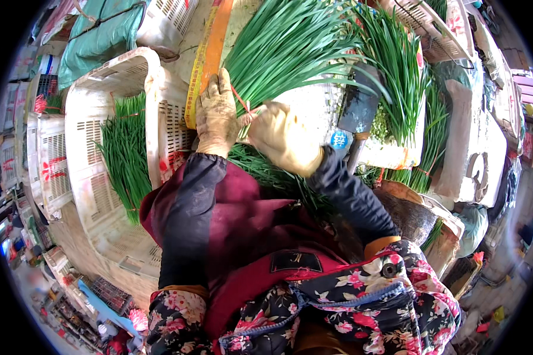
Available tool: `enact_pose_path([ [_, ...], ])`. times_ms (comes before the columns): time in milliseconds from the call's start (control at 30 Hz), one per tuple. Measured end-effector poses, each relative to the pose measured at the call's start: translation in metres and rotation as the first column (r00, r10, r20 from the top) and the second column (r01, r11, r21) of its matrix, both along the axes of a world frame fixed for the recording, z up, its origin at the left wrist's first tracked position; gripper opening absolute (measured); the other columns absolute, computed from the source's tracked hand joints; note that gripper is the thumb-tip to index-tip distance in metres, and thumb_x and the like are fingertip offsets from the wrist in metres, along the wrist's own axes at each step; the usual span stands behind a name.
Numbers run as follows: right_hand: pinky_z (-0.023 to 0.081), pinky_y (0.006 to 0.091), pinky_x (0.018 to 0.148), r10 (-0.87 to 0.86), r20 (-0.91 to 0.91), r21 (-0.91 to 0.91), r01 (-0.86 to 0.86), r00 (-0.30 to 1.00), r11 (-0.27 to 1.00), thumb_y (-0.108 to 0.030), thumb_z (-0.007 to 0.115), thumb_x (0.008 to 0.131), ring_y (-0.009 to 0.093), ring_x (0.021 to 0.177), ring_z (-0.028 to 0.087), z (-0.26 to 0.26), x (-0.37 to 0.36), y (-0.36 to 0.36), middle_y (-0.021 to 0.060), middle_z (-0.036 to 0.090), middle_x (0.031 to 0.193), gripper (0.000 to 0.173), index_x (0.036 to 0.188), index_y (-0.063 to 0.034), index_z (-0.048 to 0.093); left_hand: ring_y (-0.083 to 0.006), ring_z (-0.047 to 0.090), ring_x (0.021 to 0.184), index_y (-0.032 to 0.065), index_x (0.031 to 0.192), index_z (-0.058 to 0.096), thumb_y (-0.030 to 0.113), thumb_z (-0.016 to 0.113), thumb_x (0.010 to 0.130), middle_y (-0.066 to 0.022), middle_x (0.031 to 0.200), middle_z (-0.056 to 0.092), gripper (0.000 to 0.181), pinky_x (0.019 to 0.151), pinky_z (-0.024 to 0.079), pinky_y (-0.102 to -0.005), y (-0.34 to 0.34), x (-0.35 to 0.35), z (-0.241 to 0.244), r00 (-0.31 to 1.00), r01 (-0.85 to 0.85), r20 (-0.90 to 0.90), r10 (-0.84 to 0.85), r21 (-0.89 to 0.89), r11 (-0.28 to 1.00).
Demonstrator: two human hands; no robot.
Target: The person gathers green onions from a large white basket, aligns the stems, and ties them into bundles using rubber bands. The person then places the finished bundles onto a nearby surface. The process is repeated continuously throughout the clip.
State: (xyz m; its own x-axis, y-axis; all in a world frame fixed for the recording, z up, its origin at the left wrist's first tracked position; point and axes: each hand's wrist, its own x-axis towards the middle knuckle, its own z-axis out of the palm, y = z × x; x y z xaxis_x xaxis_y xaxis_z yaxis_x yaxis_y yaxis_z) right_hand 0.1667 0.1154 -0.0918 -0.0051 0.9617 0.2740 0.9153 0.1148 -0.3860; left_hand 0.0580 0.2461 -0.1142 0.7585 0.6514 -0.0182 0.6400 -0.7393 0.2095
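Note:
A large bundle of long green leaves, likely garlic chives, lies before me with a red tie around its lower end. My left hand, in a soiled pale glove, lies along the bundle's left side, fingers straight, beside an orange strip. Whether it grips the leaves I cannot tell. Curled at the tie is my right hand, also gloved and slightly blurred; the tie's end runs into its fingers. To its right lies a broad-bladed cleaver. Loose leaves show below my hands.
At left stands a white plastic crate holding tied green bundles. Further bundles lie right of the cleaver, near pale trimmings. More crates and white foam boxes crowd the right side. Green sheeting hangs at upper left.

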Motion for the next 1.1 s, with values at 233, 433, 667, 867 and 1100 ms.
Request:
enact_pose_path([
  [233,0.050,0.0336,0.080,-0.111,-0.717,0.027,0.186,0.689,0.982,-0.010,0.065,0.087,0.023,0.089,0.062,0.002,0.013,-0.026,0.0093,0.062,0.091,0.017,0.101,-0.0006,0.063,-0.0388,0.030,0.136,-0.0032,0.147,0.011,0.063,0.078,0.049,-0.0276,0.147,0.029,0.136,0.112,0.028,-0.0404,0.012,-0.003,-0.001,0.999,-0.027,0.037,0.035,-0.204,0.979],
  [433,0.051,0.0250,0.059,-0.487,-0.871,-0.485,0.243,-0.058,0.840,-0.019,0.054,0.096,0.012,0.062,0.060,-0.023,0.030,-0.024,0.0086,0.065,0.077,0.025,0.102,0.0049,0.060,-0.0396,0.030,0.136,-0.0032,0.147,0.010,0.049,0.084,0.058,-0.0295,0.146,0.028,0.127,0.112,0.027,-0.0405,0.011,0.002,0.016,0.999,-0.027,0.020,0.035,-0.304,0.952],
  [667,0.051,0.0260,0.050,-0.516,-0.855,-0.514,0.211,-0.048,0.832,-0.018,0.057,0.094,0.016,0.053,0.062,-0.032,0.021,0.010,0.0119,0.065,0.067,0.025,0.090,0.0055,0.061,-0.0412,0.033,0.134,-0.0047,0.146,0.016,0.034,0.077,0.074,-0.0309,0.143,0.032,0.102,0.111,0.028,-0.0427,0.009,-0.002,0.004,0.982,0.002,0.182,0.054,-0.298,0.955],
  [867,0.052,0.0284,0.049,-0.492,-0.799,-0.583,0.251,-0.345,0.773,-0.014,0.056,0.093,0.019,0.051,0.061,-0.039,0.018,0.011,0.0136,0.065,0.069,0.021,0.088,0.0056,0.060,-0.0383,0.034,0.134,-0.0030,0.145,0.024,0.030,0.069,0.084,-0.0279,0.142,0.036,0.083,0.110,0.029,-0.0419,-0.010,0.005,-0.009,0.951,-0.139,0.248,0.186,-0.197,0.970],
  [1100,0.052,0.0316,0.051,-0.538,-0.707,-0.675,0.210,-0.459,0.708,-0.015,0.057,0.087,0.022,0.052,0.060,-0.033,0.016,0.012,0.0154,0.066,0.071,0.019,0.087,0.0036,0.061,-0.0400,0.040,0.129,-0.0039,0.143,0.027,0.031,0.068,0.085,-0.0285,0.138,0.041,0.079,0.107,0.033,-0.0431,0.000,0.001,-0.010,0.939,-0.079,0.300,0.167,-0.285,0.955],
])
